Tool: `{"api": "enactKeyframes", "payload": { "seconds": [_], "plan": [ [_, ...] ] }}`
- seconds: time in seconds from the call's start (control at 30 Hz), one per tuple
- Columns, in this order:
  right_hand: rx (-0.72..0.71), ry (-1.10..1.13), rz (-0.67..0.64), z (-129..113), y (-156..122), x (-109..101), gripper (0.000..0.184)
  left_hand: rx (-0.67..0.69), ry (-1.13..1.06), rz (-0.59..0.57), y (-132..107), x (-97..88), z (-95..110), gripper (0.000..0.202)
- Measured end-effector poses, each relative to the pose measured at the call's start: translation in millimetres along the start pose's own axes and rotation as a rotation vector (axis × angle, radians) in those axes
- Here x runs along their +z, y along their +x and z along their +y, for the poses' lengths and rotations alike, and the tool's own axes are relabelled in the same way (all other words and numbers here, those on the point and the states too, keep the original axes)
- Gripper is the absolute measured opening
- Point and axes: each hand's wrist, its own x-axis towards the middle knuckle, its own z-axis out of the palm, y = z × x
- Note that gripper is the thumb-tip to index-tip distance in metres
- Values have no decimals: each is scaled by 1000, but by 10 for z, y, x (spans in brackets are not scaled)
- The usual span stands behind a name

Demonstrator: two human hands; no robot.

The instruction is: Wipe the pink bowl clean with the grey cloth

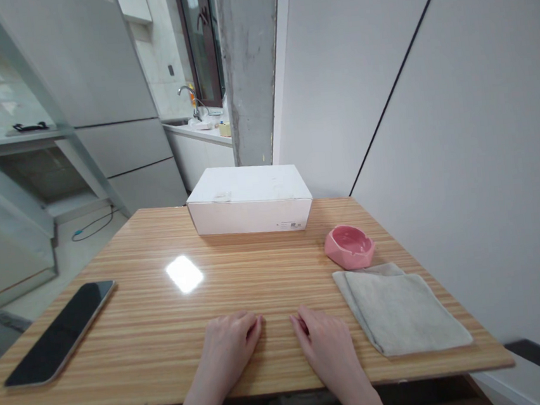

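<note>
My left hand (229,346) and my right hand (324,344) rest side by side on the wooden table (167,320) near its front edge, knuckles up. The fingers of both are curled under into loose fists, and nothing shows in either. A folded grey cloth (399,308) lies just right of my right hand, not touching it. Behind the cloth sits a pink ashtray (349,246). A shut white box (249,199) stands at the table's far edge, straight ahead of my hands.
A dark phone (63,332) lies face up near the table's left front corner. A white wall runs close along the right side. Beyond the table are a concrete pillar, a counter with a tap (188,99) and grey cabinets.
</note>
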Motion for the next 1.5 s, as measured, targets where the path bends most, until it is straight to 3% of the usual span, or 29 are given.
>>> {"api": "enactKeyframes", "payload": {
  "seconds": [0.83,0.93,1.03,1.13,1.27,1.33,1.4,1.5],
  "plan": [
    [-46,-115,-18,-40,8,-49,20,-7,50,-28,-6,-21,43,44],
    [-53,-128,-3,-46,12,-46,19,-35,97,-43,3,14,82,42],
    [-65,-121,3,-52,17,-65,20,-53,90,-47,81,-63,204,40],
    [-56,-80,4,-53,18,-89,18,11,-121,1,270,-291,457,40],
    [-36,-71,-7,-49,10,-90,18,190,-659,100,709,-497,920,29],
    [-32,-81,7,-49,6,-84,20,291,-832,121,1002,-430,1130,60],
    [-31,-67,20,-50,5,-86,17,351,-917,66,1315,-266,1297,99],
    [-23,-23,-1,-50,9,-105,13,302,-923,6,1705,19,1484,132]
  ]
}}
